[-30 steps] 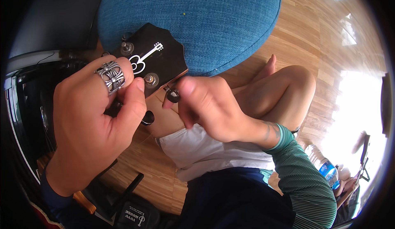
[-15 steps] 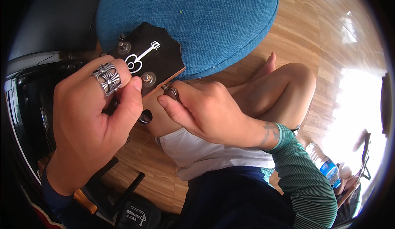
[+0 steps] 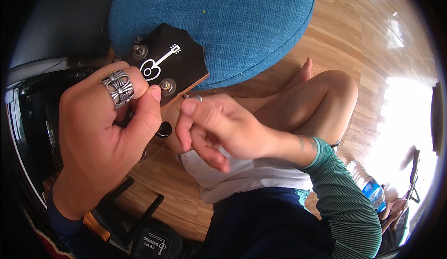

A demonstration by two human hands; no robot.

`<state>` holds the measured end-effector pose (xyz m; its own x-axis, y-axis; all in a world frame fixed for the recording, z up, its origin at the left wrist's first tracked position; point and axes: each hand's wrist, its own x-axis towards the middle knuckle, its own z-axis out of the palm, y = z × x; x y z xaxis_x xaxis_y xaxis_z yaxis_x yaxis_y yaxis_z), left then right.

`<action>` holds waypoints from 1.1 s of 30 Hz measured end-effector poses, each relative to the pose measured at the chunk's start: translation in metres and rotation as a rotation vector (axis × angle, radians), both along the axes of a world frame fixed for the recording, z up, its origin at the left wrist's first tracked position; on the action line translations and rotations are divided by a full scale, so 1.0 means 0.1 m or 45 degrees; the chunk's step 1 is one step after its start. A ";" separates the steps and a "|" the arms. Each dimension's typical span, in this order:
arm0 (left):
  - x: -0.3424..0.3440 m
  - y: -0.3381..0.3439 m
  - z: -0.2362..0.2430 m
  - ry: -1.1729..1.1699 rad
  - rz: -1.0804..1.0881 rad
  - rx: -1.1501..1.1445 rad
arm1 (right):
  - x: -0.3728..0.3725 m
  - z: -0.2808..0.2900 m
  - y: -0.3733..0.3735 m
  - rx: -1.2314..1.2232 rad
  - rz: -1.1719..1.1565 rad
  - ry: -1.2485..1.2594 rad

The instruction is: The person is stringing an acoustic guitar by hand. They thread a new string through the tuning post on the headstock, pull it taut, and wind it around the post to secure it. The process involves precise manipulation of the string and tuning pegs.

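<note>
A black guitar headstock (image 3: 185, 61) with a white guitar emblem and metal tuning posts lies at an angle over a blue cushion (image 3: 233, 12). My left hand (image 3: 107, 133), wearing a chunky silver ring, is closed at the headstock's lower side, thumb and index pinched together beside a post; whatever they pinch is mostly hidden. My right hand (image 3: 223, 126) has its thumb and index at a tuning knob (image 3: 198, 99) on the right edge, which they partly cover; the other fingers curl loosely below. Another dark knob (image 3: 164, 129) sticks out between both hands, with a thin string hanging nearby.
My bent bare leg (image 3: 326, 100) rests on the wooden floor (image 3: 344, 31). A plastic bottle (image 3: 370, 189) stands at the lower right. Dark furniture (image 3: 56, 21) fills the left side, and a black bag (image 3: 153, 240) lies at the bottom.
My right hand has turned about the knob, its thumb swinging up over it and the lower fingers uncurling. The headstock and my left hand have shifted slightly up and left.
</note>
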<state>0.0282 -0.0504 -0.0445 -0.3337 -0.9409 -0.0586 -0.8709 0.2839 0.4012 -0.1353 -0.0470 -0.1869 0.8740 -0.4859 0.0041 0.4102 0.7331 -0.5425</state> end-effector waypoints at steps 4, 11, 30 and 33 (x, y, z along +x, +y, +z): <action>-0.01 0.01 0.00 -0.009 0.006 -0.006 | 0.07 -0.10 0.04 -0.928 -0.714 0.480; -0.06 0.02 -0.02 0.031 0.083 -0.023 | 0.07 -0.09 -0.02 0.410 0.239 -0.233; -0.05 -0.01 -0.03 -0.027 0.028 -0.131 | -0.08 0.06 -0.12 -0.139 -0.135 0.244; -0.05 0.00 -0.01 -0.043 0.090 -0.108 | -0.04 0.03 -0.12 0.219 0.346 -0.047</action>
